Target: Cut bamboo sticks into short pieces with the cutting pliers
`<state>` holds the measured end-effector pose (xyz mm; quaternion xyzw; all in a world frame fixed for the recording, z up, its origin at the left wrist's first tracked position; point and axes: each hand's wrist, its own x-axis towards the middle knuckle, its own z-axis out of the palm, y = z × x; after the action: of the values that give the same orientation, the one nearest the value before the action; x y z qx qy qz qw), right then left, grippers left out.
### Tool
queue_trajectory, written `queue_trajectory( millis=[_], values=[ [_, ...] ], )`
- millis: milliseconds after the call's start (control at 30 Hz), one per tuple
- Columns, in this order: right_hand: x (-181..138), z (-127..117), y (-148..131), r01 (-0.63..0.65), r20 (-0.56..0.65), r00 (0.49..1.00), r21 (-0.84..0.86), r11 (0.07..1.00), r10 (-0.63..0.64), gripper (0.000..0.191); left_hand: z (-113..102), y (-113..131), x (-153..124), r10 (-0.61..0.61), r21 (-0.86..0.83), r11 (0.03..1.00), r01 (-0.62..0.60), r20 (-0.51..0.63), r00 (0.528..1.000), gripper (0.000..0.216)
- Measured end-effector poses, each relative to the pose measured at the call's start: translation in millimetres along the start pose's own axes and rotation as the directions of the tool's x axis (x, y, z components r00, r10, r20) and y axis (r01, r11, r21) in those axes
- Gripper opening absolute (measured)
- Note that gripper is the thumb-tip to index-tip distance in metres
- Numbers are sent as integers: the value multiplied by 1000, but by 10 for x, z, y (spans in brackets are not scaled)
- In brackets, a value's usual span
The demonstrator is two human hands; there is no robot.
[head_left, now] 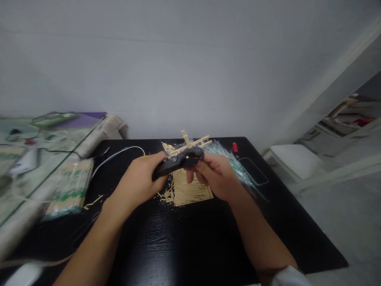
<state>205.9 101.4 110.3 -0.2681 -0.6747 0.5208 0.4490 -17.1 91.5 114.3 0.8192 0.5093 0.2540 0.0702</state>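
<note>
My left hand [142,180] is wrapped round the handle of a black hand tool [178,161], probably a cutter or glue gun, held over a black table [184,246]. My right hand [214,174] is closed in a pinch at the tool's head, gripping a small pale wooden stick [187,156] there. Just behind the tool stands a small frame of glued wooden sticks [193,143]. Below the hands lies a flat panel of wooden sticks [190,190] with loose stick offcuts [166,194] beside it.
A clear bag of sticks [229,159] and a small red object [235,147] lie at the back right, a dark phone [253,171] to the right. A white cable [119,154] and packs of sticks [70,186] are at left, beside a glass surface [35,159].
</note>
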Motion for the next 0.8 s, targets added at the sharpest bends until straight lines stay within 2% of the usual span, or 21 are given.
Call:
queue_trajectory(
  millis=[200, 567, 667, 800],
  values=[
    [5, 13, 74, -21, -23, 999, 46, 999, 22, 27, -2, -12, 2, -51, 58, 997, 49, 31, 998, 2],
    [32, 42, 36, -43, -93, 995, -12, 999, 42, 27, -5, 16, 14, -121, 120, 986, 118, 23, 992, 6],
    [43, 73, 43, -9, -183, 983, -59, 998, -2, 18, -8, 30, 11, -132, 133, 983, 130, 2, 991, 5],
    [33, 137, 86, 53, -327, 941, -108, 993, -86, 11, -12, 34, 5, -147, 140, 979, 147, -16, 989, 7]
  ],
)
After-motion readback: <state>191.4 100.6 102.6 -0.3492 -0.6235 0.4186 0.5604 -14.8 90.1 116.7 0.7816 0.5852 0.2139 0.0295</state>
